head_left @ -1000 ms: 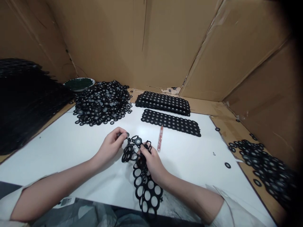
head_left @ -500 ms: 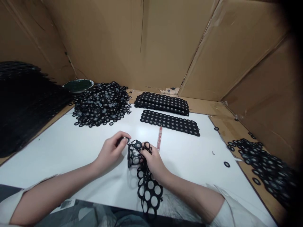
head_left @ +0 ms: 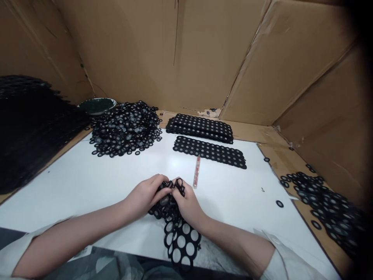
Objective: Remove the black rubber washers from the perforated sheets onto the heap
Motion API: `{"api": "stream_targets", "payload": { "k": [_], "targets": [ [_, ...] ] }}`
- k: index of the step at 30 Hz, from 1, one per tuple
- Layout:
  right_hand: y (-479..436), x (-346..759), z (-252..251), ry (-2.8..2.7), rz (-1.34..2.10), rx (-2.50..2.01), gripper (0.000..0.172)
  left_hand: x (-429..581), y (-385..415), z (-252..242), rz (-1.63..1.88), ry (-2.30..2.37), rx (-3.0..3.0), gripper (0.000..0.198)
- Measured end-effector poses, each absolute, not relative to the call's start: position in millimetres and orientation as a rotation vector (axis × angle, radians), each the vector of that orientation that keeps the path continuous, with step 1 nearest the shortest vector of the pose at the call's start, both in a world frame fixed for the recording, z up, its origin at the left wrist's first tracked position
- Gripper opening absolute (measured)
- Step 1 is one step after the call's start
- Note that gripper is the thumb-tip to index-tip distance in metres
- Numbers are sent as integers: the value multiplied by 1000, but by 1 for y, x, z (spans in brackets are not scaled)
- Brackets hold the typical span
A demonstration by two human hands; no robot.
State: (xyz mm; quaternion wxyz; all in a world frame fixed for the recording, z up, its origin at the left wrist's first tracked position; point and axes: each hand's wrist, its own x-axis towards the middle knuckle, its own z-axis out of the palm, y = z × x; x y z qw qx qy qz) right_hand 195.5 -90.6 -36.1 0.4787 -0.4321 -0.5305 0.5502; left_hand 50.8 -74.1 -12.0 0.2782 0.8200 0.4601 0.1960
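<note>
A black rubber sheet punched with round holes (head_left: 180,243) hangs over the near table edge, its upper end bunched between both hands. My left hand (head_left: 147,194) is closed on the bunched end from the left. My right hand (head_left: 186,202) is closed on it from the right, fingertips meeting the left hand's. A few small rings still sit in the crumpled part.
A heap of loose black rings (head_left: 125,128) lies at the back left beside a green dish (head_left: 97,105). Stacked full sheets (head_left: 201,126) and a single sheet (head_left: 210,151) lie behind a red pen (head_left: 197,171). More rings (head_left: 320,202) lie right; cardboard walls (head_left: 186,50) surround the white table (head_left: 87,179).
My left hand, which held a ring apart from the sheet, has moved right and closed onto the sheet. The sheet's top is now crumpled between both hands.
</note>
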Motion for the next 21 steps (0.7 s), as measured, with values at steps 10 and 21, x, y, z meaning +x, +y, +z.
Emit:
{"api": "stream_targets", "payload": {
  "k": [10,21],
  "targets": [
    [-91,197,-38,-1248,1417,-1095,11,33,-49,5,1041,1547,1826,20],
    [-89,196,-36,-1201,1409,-1088,18,45,-68,-7,588,1383,2195,23]
  ]
}}
